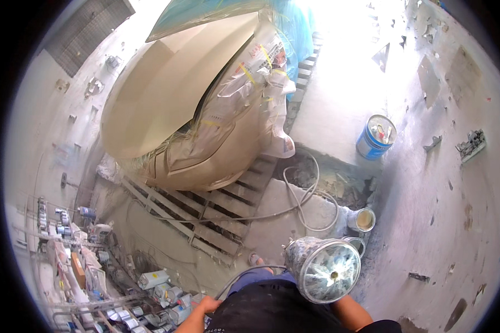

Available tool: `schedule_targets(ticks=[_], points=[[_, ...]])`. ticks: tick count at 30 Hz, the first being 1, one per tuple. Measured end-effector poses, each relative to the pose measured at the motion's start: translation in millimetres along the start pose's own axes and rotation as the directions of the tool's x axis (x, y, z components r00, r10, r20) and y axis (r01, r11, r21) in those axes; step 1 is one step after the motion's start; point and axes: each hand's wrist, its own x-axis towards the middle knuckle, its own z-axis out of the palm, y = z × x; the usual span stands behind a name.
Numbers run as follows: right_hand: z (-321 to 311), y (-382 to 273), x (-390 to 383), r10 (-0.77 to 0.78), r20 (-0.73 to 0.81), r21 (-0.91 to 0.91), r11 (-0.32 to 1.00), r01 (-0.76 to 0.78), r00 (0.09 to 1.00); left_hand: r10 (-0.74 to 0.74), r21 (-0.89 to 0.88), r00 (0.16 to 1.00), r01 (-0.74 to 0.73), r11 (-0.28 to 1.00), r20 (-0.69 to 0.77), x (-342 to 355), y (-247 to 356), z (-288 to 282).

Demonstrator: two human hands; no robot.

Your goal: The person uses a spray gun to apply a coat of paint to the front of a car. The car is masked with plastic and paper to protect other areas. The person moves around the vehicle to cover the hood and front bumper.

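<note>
My left hand point(208, 304) is closed at the lower edge, around a thin grey air hose point(241, 273) that runs across my lap to the right. At my right side, close below the camera, is the round paint-splattered cup of a spray gun point(329, 274), topped by a clear lid with a small centre hole. My right forearm reaches up under this cup, which hides the fingers; the gun appears held there. Ahead stands a beige car front point(216, 155) with its hood point(166, 83) raised. Newspaper masking point(255, 72) with yellow tape and blue plastic film point(294, 33) cover parts of it.
A slatted floor grate point(205, 213) lies beneath the car. A grey hose point(316, 194) loops over the floor. To the right are a blue pail point(375, 139) and a paint can point(364, 220) beside the stained wall point(450, 183). Cans and boxes point(153, 279) crowd the lower left.
</note>
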Motion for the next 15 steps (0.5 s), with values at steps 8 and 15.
schedule_targets(ticks=[8,15], points=[[-3.8,7.1,1.2,0.007,0.048,0.015,1.000,-0.008,0.999,0.014,-0.050,0.993,-0.020,0.999,-0.120,11.4,-37.9,39.2],[-20.1,14.2,-5.0,0.059,-0.009,-0.012,0.998,-0.059,0.998,0.018,-0.095,0.988,-0.032,0.995,-0.152,8.8,-18.0,25.7]])
